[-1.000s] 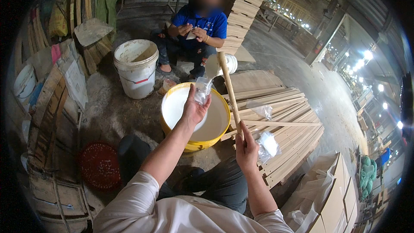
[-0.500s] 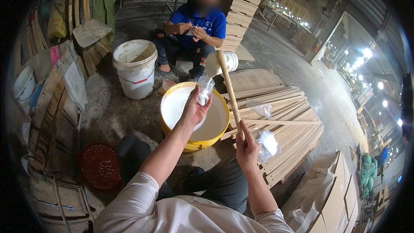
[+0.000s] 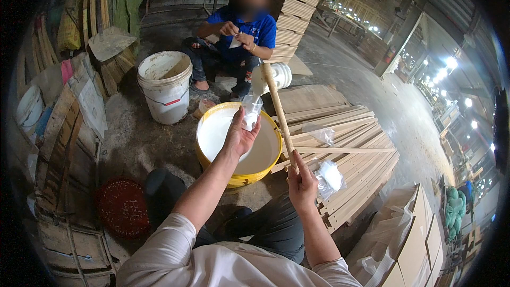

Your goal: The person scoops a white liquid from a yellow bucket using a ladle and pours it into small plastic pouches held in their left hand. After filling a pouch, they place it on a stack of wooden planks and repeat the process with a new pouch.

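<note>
My left hand (image 3: 241,135) is closed around a small clear plastic bag (image 3: 252,112), held above a yellow-rimmed bucket (image 3: 275,151) of white liquid (image 3: 213,132). White stuff fills the lower part of the bag. In my right hand (image 3: 303,187) is the lower end of the wooden handle of a ladle (image 3: 278,110). Its white plastic cup (image 3: 281,76) is tipped toward the bag's mouth, and white liquid runs from it into the bag.
Wooden slats (image 3: 356,157) lie right of the bucket, with a filled plastic bag (image 3: 330,176) on them. A white bucket (image 3: 163,93) stands at far left, near a seated co-worker (image 3: 249,29) handling a small white piece. A red stool (image 3: 123,207) is at lower left.
The ladle and the bag have shifted slightly left while the liquid keeps flowing. The co-worker's hands have moved, and the white piece between them shows more.
</note>
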`<state>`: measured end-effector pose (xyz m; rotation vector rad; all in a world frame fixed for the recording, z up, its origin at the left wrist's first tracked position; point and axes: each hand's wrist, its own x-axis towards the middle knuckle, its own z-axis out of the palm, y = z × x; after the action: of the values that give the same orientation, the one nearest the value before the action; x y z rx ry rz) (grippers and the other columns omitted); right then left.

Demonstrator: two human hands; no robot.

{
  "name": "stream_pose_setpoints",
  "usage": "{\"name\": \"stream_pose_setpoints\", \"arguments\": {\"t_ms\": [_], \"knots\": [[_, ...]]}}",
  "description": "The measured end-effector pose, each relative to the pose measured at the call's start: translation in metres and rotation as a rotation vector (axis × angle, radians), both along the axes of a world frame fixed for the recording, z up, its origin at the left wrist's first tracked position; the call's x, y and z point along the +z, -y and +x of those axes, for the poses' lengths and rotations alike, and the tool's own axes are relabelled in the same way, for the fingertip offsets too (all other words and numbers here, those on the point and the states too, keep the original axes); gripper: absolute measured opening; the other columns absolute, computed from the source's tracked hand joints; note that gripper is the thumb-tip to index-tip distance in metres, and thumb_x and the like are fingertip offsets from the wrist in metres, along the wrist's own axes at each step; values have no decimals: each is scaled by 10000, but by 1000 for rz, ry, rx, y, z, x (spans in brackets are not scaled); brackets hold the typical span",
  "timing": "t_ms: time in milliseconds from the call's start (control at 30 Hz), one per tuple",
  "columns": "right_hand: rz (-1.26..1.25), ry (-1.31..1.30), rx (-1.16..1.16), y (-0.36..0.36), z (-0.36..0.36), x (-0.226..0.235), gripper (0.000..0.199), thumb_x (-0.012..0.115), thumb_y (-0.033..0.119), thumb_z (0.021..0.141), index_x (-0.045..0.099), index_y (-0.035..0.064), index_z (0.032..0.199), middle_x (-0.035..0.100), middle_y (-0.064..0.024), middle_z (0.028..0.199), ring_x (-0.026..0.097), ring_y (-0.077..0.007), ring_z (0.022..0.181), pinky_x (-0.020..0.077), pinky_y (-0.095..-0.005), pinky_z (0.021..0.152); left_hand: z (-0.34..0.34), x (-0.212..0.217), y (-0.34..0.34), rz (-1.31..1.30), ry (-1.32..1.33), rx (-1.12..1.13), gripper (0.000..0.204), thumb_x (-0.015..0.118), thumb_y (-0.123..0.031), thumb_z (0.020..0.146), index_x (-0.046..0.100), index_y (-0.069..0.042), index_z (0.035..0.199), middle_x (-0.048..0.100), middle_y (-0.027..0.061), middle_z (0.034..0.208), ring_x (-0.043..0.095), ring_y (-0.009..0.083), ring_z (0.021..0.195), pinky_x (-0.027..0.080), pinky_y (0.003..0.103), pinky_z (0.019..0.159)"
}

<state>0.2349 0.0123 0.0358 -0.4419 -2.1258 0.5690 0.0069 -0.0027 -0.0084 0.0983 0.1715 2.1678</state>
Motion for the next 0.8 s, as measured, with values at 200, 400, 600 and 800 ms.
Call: {"name": "stream_pose_setpoints", "arguments": {"t_ms": [200, 400, 600, 800], "knots": [[4, -10, -8, 0, 0, 2, 400, 560, 20, 844, 519, 76, 1238, 589, -51, 683, 440, -54, 478, 361, -220, 445, 2, -1, 1, -49, -37, 42, 496, 736, -332, 727, 522, -93, 1106, 576, 58, 1032, 576, 214, 920, 519, 285, 733], [-15, -7, -49, 1, 1, 0, 400, 583, 26, 827, 534, 74, 1221, 527, -31, 611, 389, -58, 450, 331, -220, 430, -8, -5, 10, -93, -70, 34, 385, 726, -293, 747, 533, -131, 1039, 579, 27, 1002, 578, 194, 876, 510, 283, 724], [19, -29, -17, 2, 0, 0, 398, 589, 14, 818, 544, 74, 1209, 565, -57, 652, 413, -69, 453, 354, -220, 439, -7, -8, 8, -108, -38, 9, 400, 741, -298, 731, 538, -135, 1034, 576, 25, 1013, 574, 191, 884, 511, 280, 719], [36, 19, -16, -1, 4, -1, 401, 582, 5, 822, 537, 73, 1214, 612, -79, 741, 471, -75, 478, 392, -224, 456, 0, -6, 1, -121, -21, 44, 495, 742, -316, 726, 522, -83, 1104, 584, 54, 1024, 580, 206, 900, 525, 287, 730]]}}
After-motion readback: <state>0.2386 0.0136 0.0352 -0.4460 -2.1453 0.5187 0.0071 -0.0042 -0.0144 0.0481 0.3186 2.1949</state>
